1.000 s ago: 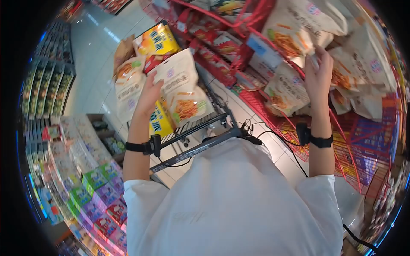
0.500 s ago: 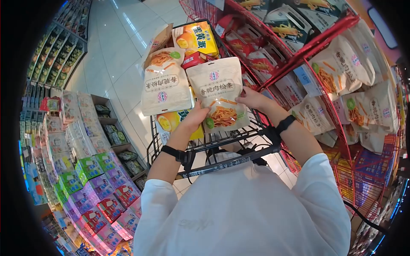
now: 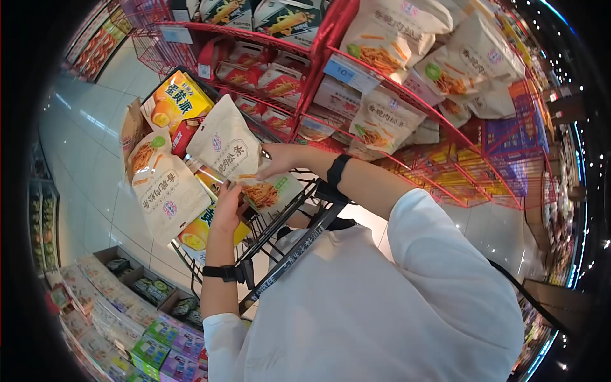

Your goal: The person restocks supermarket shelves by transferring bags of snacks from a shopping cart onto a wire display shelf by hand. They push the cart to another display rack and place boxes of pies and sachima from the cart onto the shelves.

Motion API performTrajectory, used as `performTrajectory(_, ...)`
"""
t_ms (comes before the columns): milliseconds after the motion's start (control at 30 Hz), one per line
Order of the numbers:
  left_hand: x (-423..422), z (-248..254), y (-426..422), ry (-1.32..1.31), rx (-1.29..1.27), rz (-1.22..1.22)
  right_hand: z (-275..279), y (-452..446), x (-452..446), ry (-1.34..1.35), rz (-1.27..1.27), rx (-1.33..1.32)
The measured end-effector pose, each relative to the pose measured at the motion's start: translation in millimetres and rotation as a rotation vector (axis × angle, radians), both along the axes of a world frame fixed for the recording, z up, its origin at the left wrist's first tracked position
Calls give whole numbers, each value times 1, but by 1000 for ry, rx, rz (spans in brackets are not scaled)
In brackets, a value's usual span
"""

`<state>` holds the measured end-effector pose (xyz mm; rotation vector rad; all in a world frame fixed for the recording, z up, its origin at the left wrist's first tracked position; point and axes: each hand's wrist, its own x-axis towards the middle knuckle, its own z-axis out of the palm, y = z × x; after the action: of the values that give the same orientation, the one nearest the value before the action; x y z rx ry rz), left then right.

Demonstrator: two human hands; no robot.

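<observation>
In the black wire shopping cart (image 3: 280, 219), a beige snack bag (image 3: 219, 137) lies between my hands. My right hand (image 3: 280, 160) is closed on its right edge. My left hand (image 3: 228, 207) is at its lower left edge, fingers bent round the edge. A second beige bag (image 3: 168, 191) leans at the cart's left side, over a yellow box (image 3: 196, 234). Another yellow box (image 3: 178, 99) and a small red package (image 3: 183, 137) sit at the cart's far end.
Red wire racks (image 3: 318, 57) stand ahead and to the right, holding more beige bags (image 3: 388, 118), red boxes (image 3: 283, 83) and a blue price label (image 3: 350, 75). Stacked green and purple boxes (image 3: 153, 350) are at the lower left. Tiled floor (image 3: 83, 172) shows left of the cart.
My right hand came from the rack to the bag in the cart. Since then the bag has tilted, its top swinging left. The view has turned, bringing the cart leftward.
</observation>
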<state>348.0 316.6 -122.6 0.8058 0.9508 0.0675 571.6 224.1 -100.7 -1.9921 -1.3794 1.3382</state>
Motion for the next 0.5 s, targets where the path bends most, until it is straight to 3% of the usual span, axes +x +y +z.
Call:
performTrajectory(133,4,8,-4,-29,-28,-6,42,-9,-13,-98,-79,-9)
performTrajectory(333,14,46,-11,-50,35,-65,50,-28,1,-155,-189,102)
performTrajectory(433,18,56,-11,-106,192,-97,65,-46,10,-22,-283,296)
performTrajectory(500,28,71,-18,-229,512,-19,95,-60,9,140,-380,429)
